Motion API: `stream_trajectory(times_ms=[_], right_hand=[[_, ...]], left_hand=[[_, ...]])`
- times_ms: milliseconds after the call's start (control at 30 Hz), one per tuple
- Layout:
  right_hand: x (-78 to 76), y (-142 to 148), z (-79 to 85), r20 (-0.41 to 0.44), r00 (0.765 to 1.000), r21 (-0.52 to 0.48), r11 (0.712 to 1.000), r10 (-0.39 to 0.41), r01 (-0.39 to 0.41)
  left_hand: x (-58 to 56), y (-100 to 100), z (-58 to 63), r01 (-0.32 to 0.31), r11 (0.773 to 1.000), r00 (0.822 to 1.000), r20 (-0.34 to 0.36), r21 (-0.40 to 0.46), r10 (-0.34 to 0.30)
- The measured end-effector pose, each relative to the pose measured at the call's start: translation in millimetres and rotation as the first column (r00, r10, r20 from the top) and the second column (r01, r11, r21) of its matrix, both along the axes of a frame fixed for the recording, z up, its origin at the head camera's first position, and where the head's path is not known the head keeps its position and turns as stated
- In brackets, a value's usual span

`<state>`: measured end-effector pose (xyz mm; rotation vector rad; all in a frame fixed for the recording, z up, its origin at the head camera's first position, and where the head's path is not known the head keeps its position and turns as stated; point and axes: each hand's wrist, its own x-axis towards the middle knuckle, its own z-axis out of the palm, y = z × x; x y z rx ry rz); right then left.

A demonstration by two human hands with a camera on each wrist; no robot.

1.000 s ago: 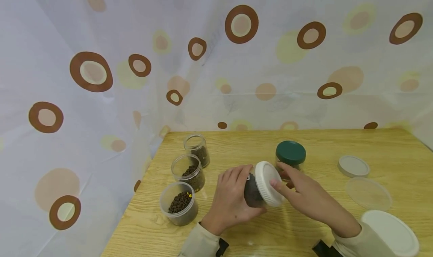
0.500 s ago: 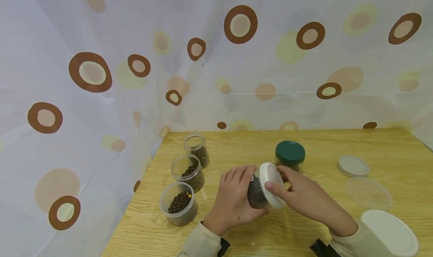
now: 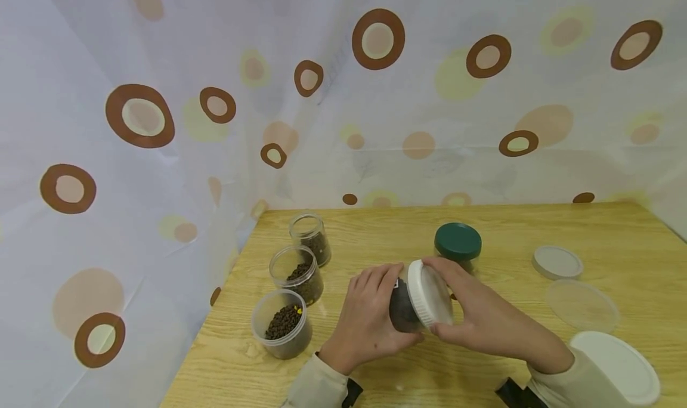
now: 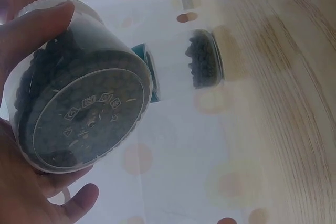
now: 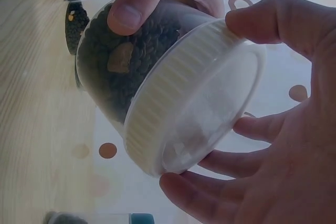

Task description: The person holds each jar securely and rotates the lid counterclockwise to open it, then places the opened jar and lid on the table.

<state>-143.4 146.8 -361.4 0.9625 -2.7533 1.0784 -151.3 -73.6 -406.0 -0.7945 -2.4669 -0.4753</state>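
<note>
My left hand [image 3: 370, 312] grips a clear plastic jar [image 3: 402, 308] of dark brown pellets, tilted on its side, with its base facing the left wrist camera. A ribbed white lid [image 3: 429, 294] sits on the jar's mouth, facing right. Around the lid's rim lies my right hand [image 3: 477, 312], its thumb on the near edge and fingers at the far edge. In the right wrist view, the right thumb presses the rim [image 5: 173, 85] and several fingertips touch the opposite side. A light patch shows among the pellets [image 5: 149, 51] through the jar wall.
Three uncovered jars with pellets stand at left: a near one [image 3: 281, 330], a middle one [image 3: 296, 274] and a far one [image 3: 310, 238]. A green-lidded jar [image 3: 458, 241] stands behind my hands. Loose lids lie at right: grey [image 3: 557, 262], clear [image 3: 582, 305] and white [image 3: 615, 366].
My right hand has shifted its hold on the lid: the thumb has gone from the lid's top face to its near rim, the fingers to the far rim. The left hand keeps its grip.
</note>
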Motion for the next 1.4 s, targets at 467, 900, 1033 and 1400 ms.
stream_trajectory(times_ms=[467, 900, 1033, 1400], right_hand=[[4.7, 6.5, -1.9, -0.071, 0.997, -0.017, 1.000, 0.021, -0.023], [2.4, 7.5, 3.8, 0.083, 0.984, -0.043, 0.986, -0.159, 0.163], [1.4, 5.8, 4.0, 0.173, 0.963, 0.002, 0.978, -0.206, 0.209], [-0.8, 4.9, 6.7, 0.269, 0.932, 0.097, 0.970, -0.241, 0.223]], left_hand=[[-1.7, 2.2, -0.7, 0.018, 1.000, 0.999, -0.031, 0.020, -0.017], [0.5, 1.2, 4.6, -0.001, 1.000, 0.999, 0.048, 0.013, 0.001], [0.4, 1.3, 4.2, -0.001, 1.000, 0.999, 0.043, 0.014, 0.000], [0.4, 3.5, 2.6, 0.004, 1.000, 1.000, 0.004, 0.007, -0.004]])
